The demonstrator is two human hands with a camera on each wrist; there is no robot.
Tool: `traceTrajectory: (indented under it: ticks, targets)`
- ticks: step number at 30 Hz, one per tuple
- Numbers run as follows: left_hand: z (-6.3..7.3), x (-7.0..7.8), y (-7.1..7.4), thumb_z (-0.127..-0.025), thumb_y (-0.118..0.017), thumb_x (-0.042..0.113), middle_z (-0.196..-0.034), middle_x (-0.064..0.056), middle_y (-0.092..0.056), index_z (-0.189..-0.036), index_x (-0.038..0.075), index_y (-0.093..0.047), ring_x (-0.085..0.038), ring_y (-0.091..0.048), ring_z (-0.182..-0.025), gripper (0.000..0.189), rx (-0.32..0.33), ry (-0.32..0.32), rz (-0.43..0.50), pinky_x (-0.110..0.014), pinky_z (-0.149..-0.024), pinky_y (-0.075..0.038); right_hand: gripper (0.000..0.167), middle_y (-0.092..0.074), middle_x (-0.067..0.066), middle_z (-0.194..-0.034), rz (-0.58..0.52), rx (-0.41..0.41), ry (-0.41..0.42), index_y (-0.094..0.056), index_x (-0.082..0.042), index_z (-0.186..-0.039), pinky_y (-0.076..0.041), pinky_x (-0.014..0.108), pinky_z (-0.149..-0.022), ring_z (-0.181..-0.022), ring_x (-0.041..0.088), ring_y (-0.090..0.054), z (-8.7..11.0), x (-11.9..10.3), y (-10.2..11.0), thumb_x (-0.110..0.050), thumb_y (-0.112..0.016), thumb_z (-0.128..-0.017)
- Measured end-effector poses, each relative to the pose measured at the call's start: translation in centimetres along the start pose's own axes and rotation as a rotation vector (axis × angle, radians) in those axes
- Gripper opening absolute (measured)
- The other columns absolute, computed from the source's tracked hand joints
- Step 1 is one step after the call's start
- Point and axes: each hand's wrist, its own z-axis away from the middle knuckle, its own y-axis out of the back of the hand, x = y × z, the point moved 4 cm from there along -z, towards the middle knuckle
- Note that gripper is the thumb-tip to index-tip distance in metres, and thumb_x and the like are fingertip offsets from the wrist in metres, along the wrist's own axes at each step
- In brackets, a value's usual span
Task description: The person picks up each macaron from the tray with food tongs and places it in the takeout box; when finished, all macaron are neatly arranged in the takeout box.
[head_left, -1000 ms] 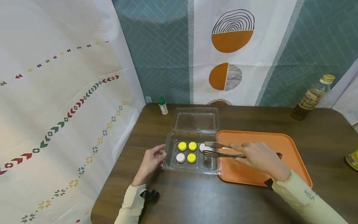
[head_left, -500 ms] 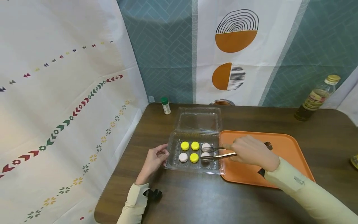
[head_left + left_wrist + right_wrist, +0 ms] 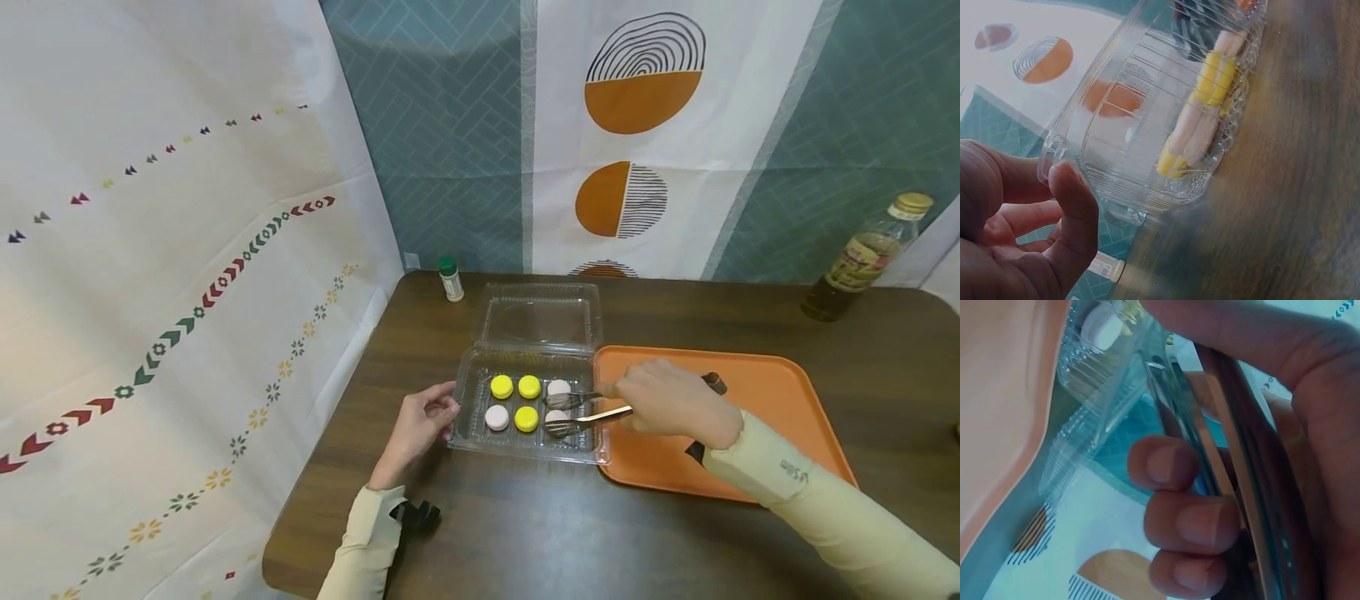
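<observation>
A clear plastic clamshell container (image 3: 467, 392) lies with its lid (image 3: 540, 321) folded back. Inside are two rows of macarons, a yellow macaron (image 3: 502, 386) and a pale pink macaron (image 3: 497, 417) among them. My left hand (image 3: 416, 429) pinches the container's left rim between thumb and fingers, as the left wrist view shows. In my right hand (image 3: 675, 404) I grip metal tongs (image 3: 611, 415), fingers curled round the handles. The tongs' tips are spread over the two pale macarons in the right column. Those tips partly cover the pale macarons and are out of the right wrist view.
An orange tray (image 3: 787, 417) sits beside the container on the right, under my right hand. A green-capped shaker (image 3: 451, 282) stands at the back left of the wooden table (image 3: 525, 533). At the back right is an oil bottle (image 3: 858, 262).
The tongs' arms have spread wider. A pale macaron that was between their tips now lies at the front right of the container. My left hand keeps its place on the rim.
</observation>
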Motion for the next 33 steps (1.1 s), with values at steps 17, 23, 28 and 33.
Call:
traceTrajectory:
  ticks: [17, 23, 28, 33]
  targets:
    - [-0.2, -0.6, 0.5, -0.092, -0.063, -0.014, -0.088, -0.016, -0.061, -0.132, -0.014, -0.057, -0.016, -0.053, -0.059, 0.04, 0.0, 0.034, 0.048, -0.023, -0.049, -0.047, 0.058, -0.02, -0.016, -0.047, -0.26, 0.012, -0.197, -0.064, -0.01, -0.138, -0.017, 0.022, -0.044, -0.041, 0.004, -0.012, 2.5, 0.8, 0.2, -0.023, -0.081, -0.084]
    - [-0.2, -0.1, 0.6, -0.092, -0.063, -0.013, -0.088, -0.015, -0.061, -0.133, -0.014, -0.056, -0.016, -0.053, -0.059, 0.041, 0.003, 0.04, 0.052, -0.023, -0.049, -0.047, 0.067, -0.018, -0.015, -0.048, -0.321, 0.074, -0.263, -0.056, -0.015, -0.146, -0.017, 0.022, -0.044, -0.042, 0.005, -0.013, 2.9, 0.6, 0.7, -0.028, -0.082, -0.085]
    - [-0.3, -0.3, 0.3, -0.092, -0.063, -0.014, -0.088, -0.019, -0.061, -0.133, -0.014, -0.056, -0.016, -0.052, -0.058, 0.041, -0.002, 0.046, 0.068, -0.023, -0.049, -0.046, 0.066, -0.022, -0.012, -0.052, -0.311, 0.136, -0.32, -0.058, -0.012, -0.144, -0.019, 0.024, -0.045, -0.045, 0.006, -0.018, 3.1, 0.9, 0.7, -0.031, -0.08, -0.085]
    - [-0.2, -0.3, -0.1, -0.093, -0.062, -0.012, -0.089, -0.017, -0.061, -0.134, -0.015, -0.054, -0.016, -0.052, -0.059, 0.042, -0.014, 0.042, 0.054, -0.023, -0.049, -0.047, 0.066, -0.024, -0.011, -0.052, -0.263, 0.2, -0.359, -0.059, -0.011, -0.143, -0.019, 0.025, -0.045, -0.045, 0.007, -0.019, 3.2, 1.4, 0.2, -0.033, -0.08, -0.084]
